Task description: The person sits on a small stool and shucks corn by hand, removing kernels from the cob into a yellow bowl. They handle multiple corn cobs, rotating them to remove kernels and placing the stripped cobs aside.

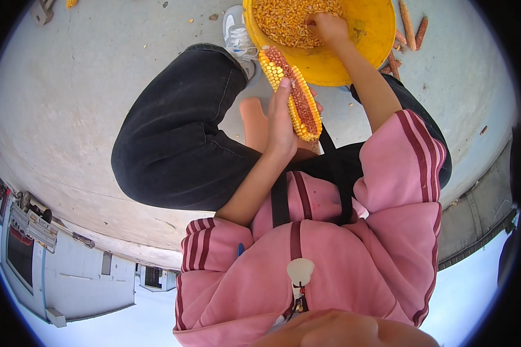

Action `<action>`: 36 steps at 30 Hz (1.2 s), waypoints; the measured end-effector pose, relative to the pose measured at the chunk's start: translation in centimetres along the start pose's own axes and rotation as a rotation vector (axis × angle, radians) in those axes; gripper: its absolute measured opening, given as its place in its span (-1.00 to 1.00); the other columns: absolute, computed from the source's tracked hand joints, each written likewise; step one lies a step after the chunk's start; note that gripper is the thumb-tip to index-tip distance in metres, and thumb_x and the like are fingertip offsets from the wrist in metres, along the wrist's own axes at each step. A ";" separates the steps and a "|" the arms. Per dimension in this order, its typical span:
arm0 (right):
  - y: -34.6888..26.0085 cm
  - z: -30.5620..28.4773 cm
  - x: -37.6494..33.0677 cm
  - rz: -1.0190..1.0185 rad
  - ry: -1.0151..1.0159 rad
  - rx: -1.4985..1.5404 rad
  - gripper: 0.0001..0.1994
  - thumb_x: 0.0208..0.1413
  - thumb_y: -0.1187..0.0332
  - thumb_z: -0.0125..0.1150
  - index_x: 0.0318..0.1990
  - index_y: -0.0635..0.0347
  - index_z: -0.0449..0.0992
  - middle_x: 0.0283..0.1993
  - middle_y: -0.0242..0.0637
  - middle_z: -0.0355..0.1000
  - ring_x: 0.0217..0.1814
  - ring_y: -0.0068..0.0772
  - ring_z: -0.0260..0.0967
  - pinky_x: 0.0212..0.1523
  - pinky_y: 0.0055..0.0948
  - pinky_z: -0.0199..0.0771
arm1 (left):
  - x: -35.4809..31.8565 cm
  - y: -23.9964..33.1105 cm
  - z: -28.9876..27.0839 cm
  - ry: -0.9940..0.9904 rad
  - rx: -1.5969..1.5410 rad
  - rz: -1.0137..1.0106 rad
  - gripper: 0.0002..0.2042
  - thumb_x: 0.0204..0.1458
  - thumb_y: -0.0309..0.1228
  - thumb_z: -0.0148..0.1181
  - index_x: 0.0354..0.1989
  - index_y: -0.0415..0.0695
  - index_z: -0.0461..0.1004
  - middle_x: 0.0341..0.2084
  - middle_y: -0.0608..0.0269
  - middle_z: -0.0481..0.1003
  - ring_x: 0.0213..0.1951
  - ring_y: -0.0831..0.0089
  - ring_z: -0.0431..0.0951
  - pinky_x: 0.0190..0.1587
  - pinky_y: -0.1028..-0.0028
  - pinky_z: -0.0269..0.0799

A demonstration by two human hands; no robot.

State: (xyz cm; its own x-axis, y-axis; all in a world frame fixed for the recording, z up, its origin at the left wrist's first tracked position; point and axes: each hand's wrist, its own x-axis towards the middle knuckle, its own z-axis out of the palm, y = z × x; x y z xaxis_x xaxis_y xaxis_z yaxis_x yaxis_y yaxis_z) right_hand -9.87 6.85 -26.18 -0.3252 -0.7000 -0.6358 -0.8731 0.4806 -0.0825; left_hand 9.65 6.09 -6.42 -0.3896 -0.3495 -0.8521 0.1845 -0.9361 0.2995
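Note:
My left hand (282,118) is closed round an ear of corn (295,95), which slants upward over my lap just short of the basin. Its facing side has a long strip stripped down to the reddish cob, with rows of yellow kernels left along both edges. Over the yellow basin (379,43), my right hand (329,28) is lowered to the loose corn kernels (278,23), its fingers curled together at their surface. What those fingers hold, if anything, is hidden.
Several bare cobs (408,26) lie on the concrete floor (121,63) right of the basin. A grey-and-white shoe (237,37) stands against the basin's left side. Between my legs is a pinkish-orange object (253,121), partly hidden by my left arm. Stray kernels dot the floor.

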 end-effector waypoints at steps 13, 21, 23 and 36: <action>0.2 -0.4 -0.4 -0.026 -0.019 0.005 -0.80 -0.03 0.12 0.12 -0.25 -0.21 0.55 -0.28 -0.40 0.51 -0.23 -0.29 0.46 -0.23 -0.27 0.47 | -0.2 -0.1 0.4 -0.007 0.002 0.005 -0.61 0.15 -0.04 -0.19 -0.21 -0.17 0.23 -0.47 0.17 0.39 -0.52 0.41 0.49 -0.47 0.51 0.41; 0.0 -0.4 -0.6 -0.018 -0.008 0.002 -0.81 0.01 0.14 0.10 -0.22 -0.23 0.54 -0.26 -0.39 0.51 -0.22 -0.30 0.46 -0.22 -0.25 0.47 | -0.2 -0.2 0.3 -0.003 -0.003 -0.012 -0.63 0.16 -0.05 -0.19 -0.20 -0.16 0.21 -0.46 0.17 0.39 -0.51 0.42 0.49 -0.49 0.52 0.42; -0.1 -0.7 -0.6 -0.036 -0.036 0.016 -0.81 0.04 0.15 0.09 -0.20 -0.24 0.53 -0.22 -0.37 0.50 -0.20 -0.30 0.46 -0.21 -0.23 0.49 | -0.2 -0.2 0.3 -0.010 -0.004 -0.009 -0.63 0.16 -0.05 -0.19 -0.19 -0.16 0.21 -0.46 0.17 0.39 -0.51 0.42 0.49 -0.50 0.52 0.42; -0.5 -0.7 -0.8 -0.056 0.011 -0.028 -0.82 0.06 0.14 0.05 -0.21 -0.25 0.52 -0.24 -0.39 0.50 -0.20 -0.31 0.46 -0.23 -0.24 0.48 | -0.1 -0.6 0.3 -0.030 -0.034 -0.003 -0.63 0.15 -0.05 -0.16 -0.16 -0.14 0.18 -0.45 0.17 0.38 -0.51 0.42 0.49 -0.48 0.53 0.43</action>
State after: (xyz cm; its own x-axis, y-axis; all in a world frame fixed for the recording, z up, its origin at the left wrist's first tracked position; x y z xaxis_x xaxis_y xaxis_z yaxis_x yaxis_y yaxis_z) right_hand -9.44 6.86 -25.08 -0.2797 -0.7309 -0.6226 -0.8995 0.4262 -0.0962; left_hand 9.29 6.65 -6.36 -0.4166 -0.3486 -0.8396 0.2138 -0.9352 0.2823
